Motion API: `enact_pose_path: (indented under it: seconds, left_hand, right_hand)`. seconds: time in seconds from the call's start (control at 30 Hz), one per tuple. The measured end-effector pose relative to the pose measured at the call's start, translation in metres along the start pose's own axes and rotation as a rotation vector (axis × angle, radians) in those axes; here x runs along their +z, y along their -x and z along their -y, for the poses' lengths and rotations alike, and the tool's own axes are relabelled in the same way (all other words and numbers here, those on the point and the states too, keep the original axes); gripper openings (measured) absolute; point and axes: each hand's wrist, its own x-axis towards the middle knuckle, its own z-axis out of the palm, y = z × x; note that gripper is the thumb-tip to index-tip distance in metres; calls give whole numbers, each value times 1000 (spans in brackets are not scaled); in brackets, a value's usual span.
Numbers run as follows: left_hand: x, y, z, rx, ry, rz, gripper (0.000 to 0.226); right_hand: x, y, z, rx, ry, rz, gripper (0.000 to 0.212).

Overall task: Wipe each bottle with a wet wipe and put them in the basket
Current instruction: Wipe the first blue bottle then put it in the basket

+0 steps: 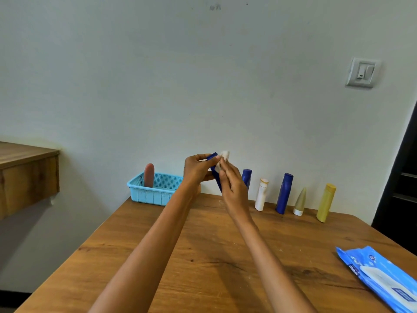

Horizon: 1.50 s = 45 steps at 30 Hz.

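My left hand [198,171] grips a dark blue bottle [215,175] held up above the far edge of the table. My right hand [233,185] pinches a white wet wipe [222,160] against the bottle's upper part. A light blue basket [146,194] stands at the table's far left with a reddish-brown bottle [149,175] upright inside it. Along the wall to the right stand a blue bottle [247,178], a white bottle [261,194], a taller blue bottle [284,193], a small grey tube [300,202] and a yellow bottle [326,202].
A blue pack of wet wipes [381,276] lies at the table's front right edge. The wooden table [203,256] stands against a white wall. A wooden shelf [24,175] juts out at the left. A dark door [399,188] is at the far right.
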Motion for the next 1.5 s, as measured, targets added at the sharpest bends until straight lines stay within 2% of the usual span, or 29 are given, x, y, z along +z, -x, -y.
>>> enact_pose_path:
  seconds: [0.17,0.27,0.33,0.5,0.73,0.87,0.97,1.07,1.17,1.27,1.33,1.4,1.5]
  left_hand:
    - [-1,-6,-6,32,54,-168,33]
    - [-12,-10,-9,38,120,-279,28]
    - [-21,-13,-7,27,142,-322,33]
    - [-30,-16,-9,46,154,-327,41]
    - [-28,-13,-8,36,140,-277,32]
    - [-24,-10,-9,38,139,-211,28]
    - [-20,-7,-10,51,134,-140,26]
    - [-17,-4,-11,84,98,-53,28]
    - [-17,-2,-13,131,49,53,23]
    - [-17,-1,-15,143,58,114,17]
    - [-17,-2,-15,142,60,125,18]
    - [-17,-2,-13,140,34,117,22]
    - [-12,-2,-9,136,9,63,21]
  right_hand:
    - [7,5,1,-153,212,95,51]
    - [7,14,-8,-228,341,114,50]
    - [8,21,-15,-238,367,136,50]
    - [5,34,-38,-190,382,145,53]
    - [2,38,-45,-167,402,128,55]
    - [4,33,-39,-134,315,116,52]
    - [3,29,-32,10,177,97,52]
    - [-5,24,-21,163,-15,59,46]
    - [-15,18,-19,360,-202,29,50]
    - [-26,12,-18,529,-509,42,42]
    - [-32,11,-17,574,-682,77,36]
    - [-34,9,-15,567,-612,119,37]
    - [-30,6,-12,470,-337,109,44]
